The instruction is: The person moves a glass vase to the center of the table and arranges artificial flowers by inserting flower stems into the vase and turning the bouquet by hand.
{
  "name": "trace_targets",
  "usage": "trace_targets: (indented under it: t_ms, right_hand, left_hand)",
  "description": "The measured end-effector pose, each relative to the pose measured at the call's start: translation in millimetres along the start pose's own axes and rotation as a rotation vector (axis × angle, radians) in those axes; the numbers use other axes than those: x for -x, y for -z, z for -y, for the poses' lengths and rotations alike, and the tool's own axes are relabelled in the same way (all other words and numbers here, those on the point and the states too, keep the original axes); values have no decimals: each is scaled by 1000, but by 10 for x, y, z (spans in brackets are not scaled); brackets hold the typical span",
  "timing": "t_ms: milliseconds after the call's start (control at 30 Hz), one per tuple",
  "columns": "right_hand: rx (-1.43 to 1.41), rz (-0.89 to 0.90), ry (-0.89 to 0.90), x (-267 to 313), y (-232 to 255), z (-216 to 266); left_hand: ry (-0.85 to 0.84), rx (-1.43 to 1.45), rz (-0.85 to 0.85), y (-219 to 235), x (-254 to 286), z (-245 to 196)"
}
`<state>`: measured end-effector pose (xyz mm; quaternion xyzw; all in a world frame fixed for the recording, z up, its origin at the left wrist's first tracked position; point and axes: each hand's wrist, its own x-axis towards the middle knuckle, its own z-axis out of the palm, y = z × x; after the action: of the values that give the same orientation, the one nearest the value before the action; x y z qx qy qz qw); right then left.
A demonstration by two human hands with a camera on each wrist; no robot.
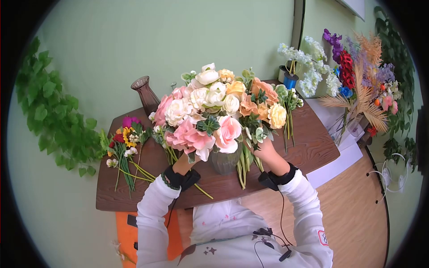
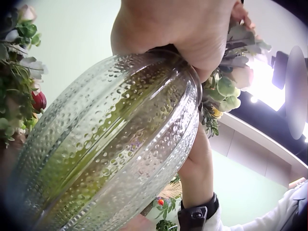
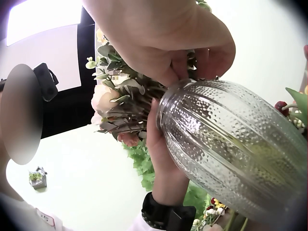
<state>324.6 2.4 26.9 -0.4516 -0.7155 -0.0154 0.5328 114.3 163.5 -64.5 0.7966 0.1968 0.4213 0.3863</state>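
A large bouquet of pink, white, peach and yellow flowers [image 1: 216, 100] stands in a ribbed, dimpled clear glass vase [image 1: 226, 163]. Greenish stems show through the glass in both wrist views. My left hand [image 1: 184, 165] is at the vase's mouth, its fingers curled about the base of the bouquet, with the thumb along the rim in the right wrist view. From the other side, my right hand [image 3: 166, 45] grips the stems just above the rim [image 3: 169, 98] with bent fingers. Blossoms hide most fingers of both hands in the head view.
Loose flower stems [image 1: 127, 152] lie on the left of the brown table [image 1: 308, 134], and white-flowered stems [image 1: 289, 116] on the right. Behind stands a purplish glass vase [image 1: 146, 94]. A blue spool [image 1: 290, 81] and a mixed arrangement [image 1: 357, 85] stand at the right.
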Motion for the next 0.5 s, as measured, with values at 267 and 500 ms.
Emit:
trace_targets:
  t_ms: [267,500]
  right_hand:
    - [-262,313,-372,126,21,-223]
    - [-371,294,-287,-42,509,72]
  left_hand:
    - [30,80,17,122,223,156]
    - [30,-130,-1,103,287,249]
